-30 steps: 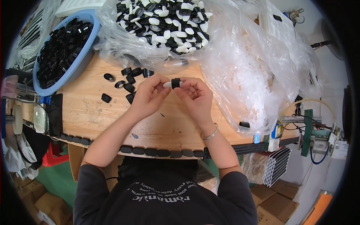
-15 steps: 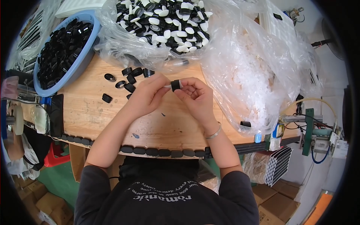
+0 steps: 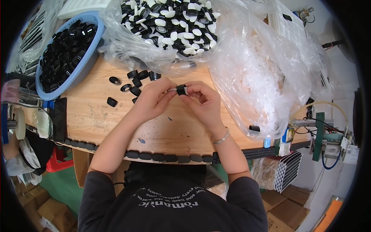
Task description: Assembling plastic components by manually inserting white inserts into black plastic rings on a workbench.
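1. Along the near bench (image 3: 116, 127) edge runs a strip of dark oval pads (image 3: 154, 156), right in front of the person's chest.
2. Between that edge and the hands the wood is bare, so both forearms have room to slide.
3. The left hand (image 3: 152, 101) and right hand (image 3: 205, 101) meet above the middle of the bench. Both grips are closed, fingertips pinching one small black ring with a white part, the cap (image 3: 181, 89), held between them and clear of the wood.
4. Just left of and beyond the left hand lie loose black rings (image 3: 133, 79), scattered, some touching each other.
5. At the far left a blue basin (image 3: 87, 63) full of black rings overhangs the bench's left edge.
6. Straight beyond the hands a clear bag (image 3: 127, 46) of black and white caps slumps onto the bench, close to the fingers.
7. On the right a bigger clear bag (image 3: 266, 85) of white bits crowds the right hand and spills over the right edge.
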Demonstrator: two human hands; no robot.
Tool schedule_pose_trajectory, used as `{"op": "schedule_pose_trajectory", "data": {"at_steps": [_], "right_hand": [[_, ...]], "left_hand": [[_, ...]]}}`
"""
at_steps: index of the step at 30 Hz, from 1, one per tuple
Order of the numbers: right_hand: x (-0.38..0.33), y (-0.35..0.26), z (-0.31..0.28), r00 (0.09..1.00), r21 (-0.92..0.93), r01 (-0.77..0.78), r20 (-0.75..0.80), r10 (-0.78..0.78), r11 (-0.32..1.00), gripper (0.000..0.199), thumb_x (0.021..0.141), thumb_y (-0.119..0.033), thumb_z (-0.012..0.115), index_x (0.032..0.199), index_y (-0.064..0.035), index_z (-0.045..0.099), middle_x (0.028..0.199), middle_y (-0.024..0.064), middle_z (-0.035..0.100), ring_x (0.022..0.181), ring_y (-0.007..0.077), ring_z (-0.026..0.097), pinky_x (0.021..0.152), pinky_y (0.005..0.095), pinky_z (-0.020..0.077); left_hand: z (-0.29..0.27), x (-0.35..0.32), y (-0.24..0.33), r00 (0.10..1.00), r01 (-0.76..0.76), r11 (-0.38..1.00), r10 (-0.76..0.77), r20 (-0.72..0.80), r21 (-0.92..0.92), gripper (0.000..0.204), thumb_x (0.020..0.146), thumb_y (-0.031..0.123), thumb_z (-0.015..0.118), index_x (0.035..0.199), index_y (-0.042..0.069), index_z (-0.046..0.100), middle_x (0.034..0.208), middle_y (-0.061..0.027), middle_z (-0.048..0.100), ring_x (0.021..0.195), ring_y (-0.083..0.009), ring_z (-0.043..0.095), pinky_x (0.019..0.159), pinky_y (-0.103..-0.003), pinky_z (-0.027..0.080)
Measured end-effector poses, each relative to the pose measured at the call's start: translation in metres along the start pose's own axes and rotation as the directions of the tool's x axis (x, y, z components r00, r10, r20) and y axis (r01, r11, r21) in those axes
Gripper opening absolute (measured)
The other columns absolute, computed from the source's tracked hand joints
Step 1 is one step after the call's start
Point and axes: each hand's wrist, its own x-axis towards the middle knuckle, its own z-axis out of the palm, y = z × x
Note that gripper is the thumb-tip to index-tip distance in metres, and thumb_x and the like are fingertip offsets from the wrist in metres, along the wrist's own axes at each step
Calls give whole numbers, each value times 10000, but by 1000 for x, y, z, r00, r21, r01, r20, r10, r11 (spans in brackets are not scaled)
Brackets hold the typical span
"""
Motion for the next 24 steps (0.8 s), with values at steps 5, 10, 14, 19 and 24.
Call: {"op": "schedule_pose_trajectory", "data": {"at_steps": [5, 10, 14, 19, 24], "right_hand": [[-2, -3, 0, 998, -19, -55, -22, 55, 998, 226, 777, 97, 675, 983, 25, 616, 1014, 84, 645, 912, 119, 624, 810, 226, 512], [-1, -8, 3, 977, 106, -193, -70, 201, 975, 229, 792, 84, 667, 1010, 36, 617, 956, 85, 670, 862, 108, 639, 772, 215, 522], [-1, -9, 5, 957, 273, -249, -77, 279, 929, 230, 793, 80, 669, 1012, 38, 614, 954, 91, 670, 842, 102, 640, 755, 207, 523], [-4, -1, 1, 980, 194, -184, -42, 196, 964, 237, 790, 79, 674, 1015, 36, 613, 953, 76, 662, 847, 98, 634, 760, 208, 519], [-3, -4, 0, 990, 96, -141, 6, 141, 985, 241, 789, 82, 672, 1018, 29, 615, 966, 54, 650, 864, 93, 620, 775, 213, 508]], "left_hand": [[0, 0, 1, 1000, -14, 1000, 14, -7, 4, 69, 818, -7, 594, 884, -3, 576, 772, -130, 554, 709, -310, 554, 616, -354, 438], [0, 0, 3, 998, 31, 999, -33, -61, -41, 42, 851, 14, 589, 822, 0, 562, 693, -99, 520, 633, -224, 518, 577, -303, 398], [3, -1, 1, 995, 62, 991, -70, -70, -120, 70, 858, 27, 592, 803, 1, 557, 673, -86, 514, 622, -183, 502, 576, -281, 386], [4, -1, 2, 998, 33, 993, -39, -51, -113, 68, 835, 18, 607, 807, -4, 550, 706, -87, 539, 646, -182, 514, 593, -283, 398], [-2, -1, 2, 1000, -6, 999, 6, -4, -32, 61, 815, -2, 605, 841, 2, 550, 735, -108, 531, 696, -257, 538, 618, -321, 422]]}}
